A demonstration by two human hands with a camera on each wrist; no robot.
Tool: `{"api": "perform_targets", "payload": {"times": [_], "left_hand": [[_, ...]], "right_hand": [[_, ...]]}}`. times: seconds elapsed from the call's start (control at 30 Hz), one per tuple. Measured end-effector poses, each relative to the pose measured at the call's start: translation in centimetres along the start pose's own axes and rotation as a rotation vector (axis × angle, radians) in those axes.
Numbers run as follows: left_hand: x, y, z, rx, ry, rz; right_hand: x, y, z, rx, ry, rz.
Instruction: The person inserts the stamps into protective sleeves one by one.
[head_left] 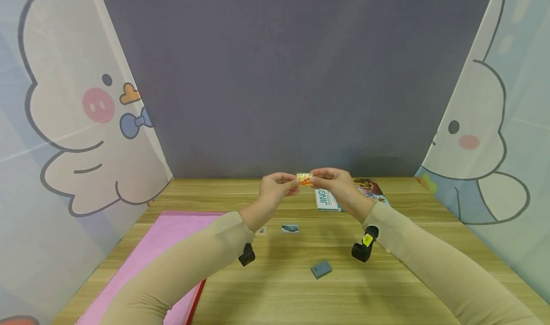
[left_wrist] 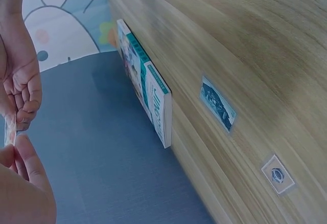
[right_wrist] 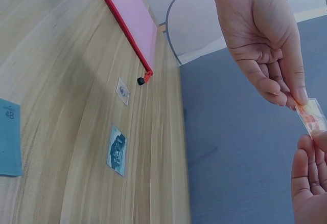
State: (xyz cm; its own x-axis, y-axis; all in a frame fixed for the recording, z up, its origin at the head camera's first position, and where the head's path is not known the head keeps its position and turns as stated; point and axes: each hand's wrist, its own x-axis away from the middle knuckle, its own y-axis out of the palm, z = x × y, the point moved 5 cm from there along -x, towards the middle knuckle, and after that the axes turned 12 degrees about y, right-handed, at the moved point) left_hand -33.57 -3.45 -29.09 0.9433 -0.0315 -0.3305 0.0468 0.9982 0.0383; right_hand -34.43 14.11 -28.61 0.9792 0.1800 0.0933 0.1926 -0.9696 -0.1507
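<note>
A small orange and yellow stamp in a clear sleeve is held up above the far part of the table. My left hand pinches its left edge between thumb and fingers. On the opposite edge, my right hand pinches it the same way. The right wrist view shows the stamp tilted between both thumbs. Below the hands lie two more stamps: a larger blue-grey one and a small pale one with a round dark motif, partly behind the left sleeve in the head view.
A grey-blue eraser marked 4B lies nearer me. At the back right is a book with a colourful cover. A pink zip folder with red edging covers the left side under my left arm. A dark partition rises behind the table.
</note>
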Motion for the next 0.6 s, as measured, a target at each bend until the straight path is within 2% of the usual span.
{"api": "perform_targets", "payload": {"times": [0.27, 0.6], "left_hand": [[-0.01, -0.07, -0.13, -0.030, -0.012, 0.012], [0.19, -0.18, -0.17, -0.060, -0.013, 0.032]], "right_hand": [[0.31, 0.25, -0.24, 0.100, -0.055, -0.028], [0.30, 0.20, -0.18, 0.142, -0.146, -0.065]]}}
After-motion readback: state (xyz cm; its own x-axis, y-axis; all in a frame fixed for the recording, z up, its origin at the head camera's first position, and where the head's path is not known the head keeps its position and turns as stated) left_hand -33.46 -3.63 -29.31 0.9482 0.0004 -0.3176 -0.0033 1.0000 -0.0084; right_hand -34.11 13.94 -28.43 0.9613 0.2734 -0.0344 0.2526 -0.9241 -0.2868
